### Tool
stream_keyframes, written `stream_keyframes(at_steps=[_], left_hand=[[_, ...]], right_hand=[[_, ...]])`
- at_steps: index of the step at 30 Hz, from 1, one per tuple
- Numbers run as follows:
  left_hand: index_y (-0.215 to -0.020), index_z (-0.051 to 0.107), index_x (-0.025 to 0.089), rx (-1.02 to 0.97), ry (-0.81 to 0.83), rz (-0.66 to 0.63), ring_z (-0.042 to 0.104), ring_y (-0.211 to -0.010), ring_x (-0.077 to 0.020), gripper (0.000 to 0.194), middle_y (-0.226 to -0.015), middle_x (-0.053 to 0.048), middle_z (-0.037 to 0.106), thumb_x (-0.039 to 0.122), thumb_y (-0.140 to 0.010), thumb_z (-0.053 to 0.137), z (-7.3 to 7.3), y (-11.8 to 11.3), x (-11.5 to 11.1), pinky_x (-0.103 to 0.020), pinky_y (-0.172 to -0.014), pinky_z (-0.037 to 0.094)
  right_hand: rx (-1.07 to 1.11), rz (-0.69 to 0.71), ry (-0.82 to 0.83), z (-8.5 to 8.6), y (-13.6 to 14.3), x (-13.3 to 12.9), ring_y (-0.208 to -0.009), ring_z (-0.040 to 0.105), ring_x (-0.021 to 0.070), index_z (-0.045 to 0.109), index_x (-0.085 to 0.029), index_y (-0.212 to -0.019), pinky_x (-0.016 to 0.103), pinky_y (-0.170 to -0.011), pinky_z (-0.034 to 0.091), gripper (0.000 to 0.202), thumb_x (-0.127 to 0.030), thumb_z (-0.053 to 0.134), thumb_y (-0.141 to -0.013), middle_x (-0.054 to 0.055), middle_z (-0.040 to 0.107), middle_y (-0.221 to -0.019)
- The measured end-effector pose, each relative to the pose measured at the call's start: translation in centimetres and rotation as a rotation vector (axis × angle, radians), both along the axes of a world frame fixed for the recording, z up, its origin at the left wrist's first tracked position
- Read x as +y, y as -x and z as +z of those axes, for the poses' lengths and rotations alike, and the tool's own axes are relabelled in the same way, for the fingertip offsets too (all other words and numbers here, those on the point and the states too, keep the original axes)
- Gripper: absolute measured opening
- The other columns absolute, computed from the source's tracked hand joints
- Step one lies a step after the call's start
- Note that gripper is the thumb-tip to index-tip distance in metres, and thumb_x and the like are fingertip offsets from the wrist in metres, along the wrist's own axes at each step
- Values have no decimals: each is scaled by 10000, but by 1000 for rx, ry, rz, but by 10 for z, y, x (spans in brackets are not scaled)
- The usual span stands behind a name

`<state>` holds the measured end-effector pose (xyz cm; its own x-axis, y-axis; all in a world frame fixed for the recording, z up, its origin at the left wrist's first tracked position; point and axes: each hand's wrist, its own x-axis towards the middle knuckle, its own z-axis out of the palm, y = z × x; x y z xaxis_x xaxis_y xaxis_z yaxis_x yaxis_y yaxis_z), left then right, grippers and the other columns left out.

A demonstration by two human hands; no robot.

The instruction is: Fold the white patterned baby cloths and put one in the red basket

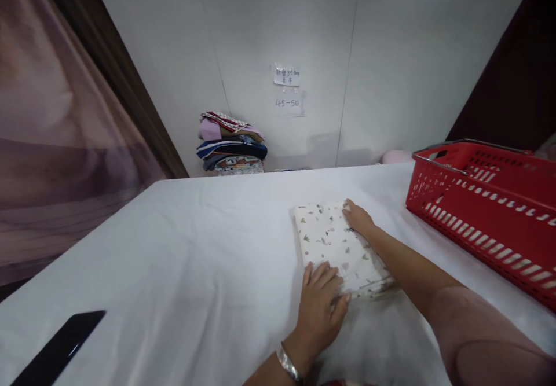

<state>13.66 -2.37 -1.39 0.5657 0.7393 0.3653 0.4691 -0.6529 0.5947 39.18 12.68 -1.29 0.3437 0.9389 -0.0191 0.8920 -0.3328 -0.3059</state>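
Observation:
A folded white cloth (328, 238) with small grey and brown prints lies on the white-covered table (174, 270), right of the middle. My left hand (320, 302), a silver bracelet at its wrist, rests flat on the cloth's near left corner with the fingers stretched out. At the far right corner, my right hand (359, 219) touches the top of the cloth, its fingers extended. Part of the cloth's right side is hidden behind my right forearm. Several layers show along its near edge.
A red plastic basket (486, 201) with metal handles stands on the right. A black flat device (58, 348) lies at the front left. Behind the table is a stack of folded clothes (232, 143) against the wall, near paper signs (289, 103). A pinkish curtain (65, 143) hangs on the left.

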Motion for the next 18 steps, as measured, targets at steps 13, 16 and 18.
stream_keyframes(at_steps=[13, 16, 18], left_hand=[[-1015, 606, 287, 46, 14, -24, 486, -1165, -204, 182, -1097, -2, 641, 333, -863, 517, 0, -2, -1, -488, -1143, 186], [-1004, 601, 284, 37, 32, -23, 477, -1168, -203, 169, -1076, -2, 642, 322, -870, 506, 3, -2, -3, -492, -1150, 157], [-987, 601, 281, 31, 42, -26, 489, -1148, -206, 154, -1054, -5, 645, 315, -866, 511, 3, -3, -3, -498, -1147, 155]], right_hand=[[-60, 16, 86, -4, -7, 12, -1024, 582, 300, 313, -134, -1402, 400, -835, 415, 542, -425, 252, -948, 202, 611, -1128], [-149, 20, 65, 4, 2, 10, -1130, 512, 319, 280, -127, -1422, 442, -893, 398, 562, -410, 290, -937, 213, 550, -1231], [-239, 139, -51, 9, 15, 9, -1289, 353, 311, 263, -135, -1435, 460, -1002, 319, 566, -388, 313, -931, 188, 409, -1398]])
